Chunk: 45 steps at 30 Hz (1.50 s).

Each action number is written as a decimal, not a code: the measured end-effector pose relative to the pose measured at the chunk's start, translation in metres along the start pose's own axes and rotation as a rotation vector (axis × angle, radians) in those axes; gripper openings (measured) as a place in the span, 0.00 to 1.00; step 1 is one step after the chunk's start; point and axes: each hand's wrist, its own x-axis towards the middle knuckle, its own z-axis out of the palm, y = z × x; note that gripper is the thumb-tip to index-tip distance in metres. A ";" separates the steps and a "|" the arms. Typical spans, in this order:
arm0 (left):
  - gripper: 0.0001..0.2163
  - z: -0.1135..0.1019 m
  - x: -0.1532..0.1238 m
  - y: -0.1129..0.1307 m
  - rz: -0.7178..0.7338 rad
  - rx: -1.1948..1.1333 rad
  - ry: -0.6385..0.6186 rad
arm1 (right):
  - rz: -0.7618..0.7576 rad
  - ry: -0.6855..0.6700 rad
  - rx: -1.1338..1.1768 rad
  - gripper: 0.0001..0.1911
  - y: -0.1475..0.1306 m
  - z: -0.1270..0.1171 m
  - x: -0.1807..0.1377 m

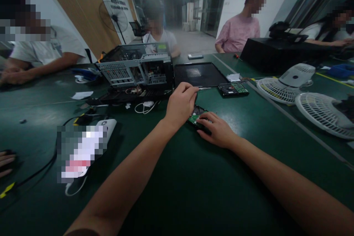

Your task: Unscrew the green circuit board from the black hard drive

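A hard drive (195, 115) with a green circuit board facing up lies on the green table. My right hand (217, 129) grips it from the right, fingers curled over the board and its near edge. Just above the drive's far left end, my left hand (181, 104) is closed in a pinch. Something small and dark shows at its fingertips, mostly hidden by the hand, and I cannot make out what it is. A second hard drive (233, 89), also board side up, rests farther back on the right.
An open computer case (135, 68) stands behind my left hand, beside its black side panel (196, 75). A phone (88, 147) with a cable is at left. White fan parts (284, 83) and a black case (273, 53) are at right. Several people sit around the table.
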 end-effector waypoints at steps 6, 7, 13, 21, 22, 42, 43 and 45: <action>0.06 0.000 0.001 0.000 -0.007 -0.037 -0.029 | -0.002 0.005 0.015 0.18 0.000 0.000 0.001; 0.04 0.000 0.001 0.000 -0.015 -0.043 -0.027 | -0.001 0.003 0.011 0.18 0.000 0.000 0.001; 0.10 0.003 0.000 -0.001 -0.082 -0.071 0.045 | 0.006 -0.001 0.001 0.18 0.001 0.000 0.000; 0.07 0.002 0.001 -0.002 -0.071 -0.067 0.059 | 0.004 -0.010 -0.006 0.17 0.000 0.000 0.000; 0.05 0.001 0.002 -0.002 -0.056 -0.053 0.049 | 0.003 -0.012 -0.010 0.18 0.000 0.000 0.000; 0.06 0.003 0.000 0.000 -0.013 -0.109 -0.018 | 0.006 0.002 0.016 0.17 -0.001 -0.001 0.000; 0.07 0.003 -0.001 0.001 -0.025 -0.121 -0.009 | 0.007 0.000 0.015 0.17 -0.001 -0.001 0.000; 0.10 0.005 -0.002 0.001 -0.051 -0.142 0.000 | 0.009 -0.003 0.016 0.17 -0.001 -0.001 0.000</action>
